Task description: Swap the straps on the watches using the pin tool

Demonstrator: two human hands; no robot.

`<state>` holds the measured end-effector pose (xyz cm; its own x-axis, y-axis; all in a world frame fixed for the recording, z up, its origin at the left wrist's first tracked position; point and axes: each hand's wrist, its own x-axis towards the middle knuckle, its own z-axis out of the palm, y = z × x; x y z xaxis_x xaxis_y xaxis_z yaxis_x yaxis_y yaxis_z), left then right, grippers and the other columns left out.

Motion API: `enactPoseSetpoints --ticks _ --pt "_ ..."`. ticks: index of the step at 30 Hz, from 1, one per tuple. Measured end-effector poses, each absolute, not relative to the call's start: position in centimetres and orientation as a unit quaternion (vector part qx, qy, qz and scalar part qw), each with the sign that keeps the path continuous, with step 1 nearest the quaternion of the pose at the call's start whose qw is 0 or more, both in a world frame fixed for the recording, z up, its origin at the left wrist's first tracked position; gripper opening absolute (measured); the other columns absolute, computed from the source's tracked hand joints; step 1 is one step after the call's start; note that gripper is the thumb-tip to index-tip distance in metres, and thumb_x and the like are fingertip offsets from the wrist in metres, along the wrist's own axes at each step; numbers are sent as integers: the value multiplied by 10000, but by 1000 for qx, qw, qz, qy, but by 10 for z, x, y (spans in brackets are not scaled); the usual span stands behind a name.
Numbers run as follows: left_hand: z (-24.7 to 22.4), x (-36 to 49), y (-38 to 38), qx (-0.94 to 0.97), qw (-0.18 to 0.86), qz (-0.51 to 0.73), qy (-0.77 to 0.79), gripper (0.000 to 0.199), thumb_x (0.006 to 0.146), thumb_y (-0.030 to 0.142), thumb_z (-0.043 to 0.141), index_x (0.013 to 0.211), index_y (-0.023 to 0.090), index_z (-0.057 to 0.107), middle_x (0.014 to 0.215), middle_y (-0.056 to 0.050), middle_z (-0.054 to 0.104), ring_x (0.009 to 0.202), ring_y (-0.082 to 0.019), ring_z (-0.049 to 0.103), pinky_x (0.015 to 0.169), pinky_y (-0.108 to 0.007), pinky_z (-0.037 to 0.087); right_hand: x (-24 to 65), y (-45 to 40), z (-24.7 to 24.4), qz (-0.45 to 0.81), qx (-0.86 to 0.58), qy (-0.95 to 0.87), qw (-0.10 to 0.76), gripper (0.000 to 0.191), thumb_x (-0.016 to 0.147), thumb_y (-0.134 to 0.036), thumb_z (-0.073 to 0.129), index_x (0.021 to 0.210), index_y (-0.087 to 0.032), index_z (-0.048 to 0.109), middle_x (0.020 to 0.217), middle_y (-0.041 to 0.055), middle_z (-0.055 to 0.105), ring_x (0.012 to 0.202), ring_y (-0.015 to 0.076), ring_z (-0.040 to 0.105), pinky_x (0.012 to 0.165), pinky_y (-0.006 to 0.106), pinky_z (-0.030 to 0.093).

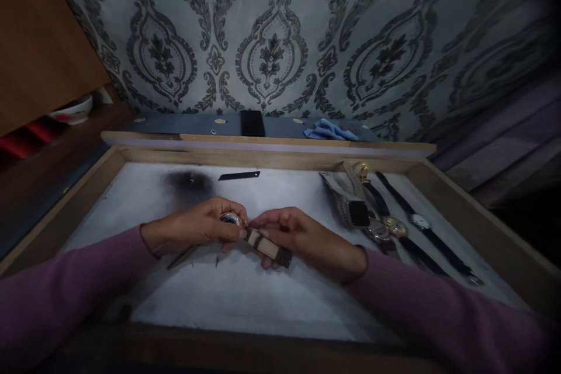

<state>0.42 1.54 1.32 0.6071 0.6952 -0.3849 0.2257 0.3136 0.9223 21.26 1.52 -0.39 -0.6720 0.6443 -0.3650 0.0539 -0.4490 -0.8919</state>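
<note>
My left hand [210, 223] is closed round a round silver watch case [230, 219], left of the middle of a shallow wooden tray. From the case a brown strap with a pale beige underside [267, 247] runs down to the right. My right hand [302, 236] pinches that strap between thumb and fingers, close to the case. Both hands are nearly touching. Below my left hand another strip, perhaps the other half of the strap [180, 258], slants down to the left.
Several watches, among them a square-faced one [358, 214], lie at the tray's right. A black blade [239, 176] lies near its back edge [272, 143]. Behind stand a dark flat object [253, 123] and a blue cloth [331, 130].
</note>
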Motion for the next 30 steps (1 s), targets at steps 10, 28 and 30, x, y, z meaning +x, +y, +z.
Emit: enactPoseSetpoints --ticks 10,28,30 --pt "10 3 16 556 702 172 410 185 747 312 672 759 171 553 528 51 523 499 -91 424 512 -227 281 210 9 -7 739 -393 -496 233 126 944 -266 527 895 -188 442 563 -42 633 478 98 646 472 179 498" --pt "19 8 14 532 706 176 433 203 709 307 688 735 169 542 519 64 502 491 -76 392 489 -224 249 212 7 -8 746 -350 -510 248 237 888 -384 619 841 -161 550 554 -32 617 455 90 627 449 176 476" --pt "18 7 14 536 705 176 428 211 716 319 691 744 168 547 527 64 499 494 -80 403 491 -225 257 212 7 -8 746 -350 -507 253 252 871 -392 640 841 -158 550 577 -24 634 480 97 641 475 189 498"
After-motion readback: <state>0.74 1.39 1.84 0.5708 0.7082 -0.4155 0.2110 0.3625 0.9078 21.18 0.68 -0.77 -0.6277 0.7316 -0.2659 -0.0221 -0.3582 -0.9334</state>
